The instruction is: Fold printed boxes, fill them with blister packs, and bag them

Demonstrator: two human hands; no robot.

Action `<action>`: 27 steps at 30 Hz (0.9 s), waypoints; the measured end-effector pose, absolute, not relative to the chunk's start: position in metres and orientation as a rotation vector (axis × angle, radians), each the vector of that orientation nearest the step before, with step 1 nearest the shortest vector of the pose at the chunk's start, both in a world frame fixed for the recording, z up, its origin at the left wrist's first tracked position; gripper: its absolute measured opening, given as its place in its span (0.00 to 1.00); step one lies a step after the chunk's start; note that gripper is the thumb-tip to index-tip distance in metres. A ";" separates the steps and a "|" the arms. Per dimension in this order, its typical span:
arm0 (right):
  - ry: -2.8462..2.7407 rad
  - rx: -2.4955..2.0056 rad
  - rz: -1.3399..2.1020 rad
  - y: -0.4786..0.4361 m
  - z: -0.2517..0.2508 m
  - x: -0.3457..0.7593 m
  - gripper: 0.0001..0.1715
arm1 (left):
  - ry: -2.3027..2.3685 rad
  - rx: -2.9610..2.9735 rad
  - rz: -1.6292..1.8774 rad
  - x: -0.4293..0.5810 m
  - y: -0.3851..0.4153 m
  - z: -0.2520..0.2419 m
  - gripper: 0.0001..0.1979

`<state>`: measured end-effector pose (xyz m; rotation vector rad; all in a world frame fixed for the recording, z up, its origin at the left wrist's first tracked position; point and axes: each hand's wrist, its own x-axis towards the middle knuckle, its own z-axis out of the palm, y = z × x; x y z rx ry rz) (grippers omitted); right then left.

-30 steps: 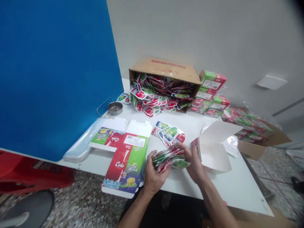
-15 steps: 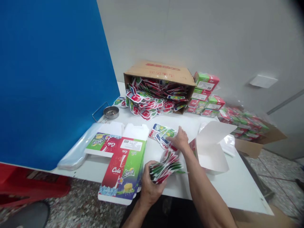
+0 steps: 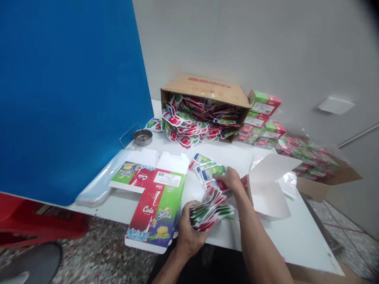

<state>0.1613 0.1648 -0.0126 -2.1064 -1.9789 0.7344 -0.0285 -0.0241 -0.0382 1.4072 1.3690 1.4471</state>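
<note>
My left hand is closed around a thick fanned stack of bottle-shaped packets, red and green with white edges, above the front of the table. My right hand has its fingers closed on the end of a green bottle-shaped packet, which lies over a few loose red and blue-green packets on the table. Left of my hands lie flat printed Cola and Sprite cartons. An open white-lined carton stands just right of my right forearm.
A cardboard box on its side spills packets at the back. Finished-looking small boxes are stacked beside it. A metal dish and clear plastic bags lie left. Another cardboard box holds wrapped boxes at right.
The view has shifted slightly. My right hand's fingers have drawn to the right end of the green packet. My left hand keeps holding the stack in nearly the same place.
</note>
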 end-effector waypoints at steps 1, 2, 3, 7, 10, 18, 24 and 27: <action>-1.920 -2.107 0.706 0.163 -0.012 0.160 0.31 | 1.367 1.409 1.447 -0.029 -0.024 -0.038 0.29; -1.848 -2.100 0.681 0.160 -0.012 0.159 0.30 | 1.368 1.412 1.449 -0.029 -0.024 -0.038 0.28; -1.788 -2.070 0.668 0.158 -0.012 0.158 0.28 | 1.369 1.414 1.453 -0.029 -0.024 -0.038 0.28; -1.575 -1.721 0.781 0.140 -0.010 0.156 0.23 | 1.360 1.426 1.452 -0.030 -0.025 -0.041 0.29; -1.275 -1.394 0.979 0.126 -0.004 0.155 0.24 | 1.357 1.442 1.441 -0.030 -0.025 -0.043 0.30; -0.869 -1.177 1.207 0.118 0.010 0.153 0.33 | 1.333 1.434 1.435 -0.031 -0.025 -0.043 0.30; -0.809 -1.175 1.277 0.117 0.003 0.160 0.33 | 1.318 1.416 1.428 -0.031 -0.025 -0.041 0.30; -0.844 -1.197 1.307 0.115 0.004 0.163 0.29 | 1.303 1.408 1.423 -0.031 -0.026 -0.040 0.29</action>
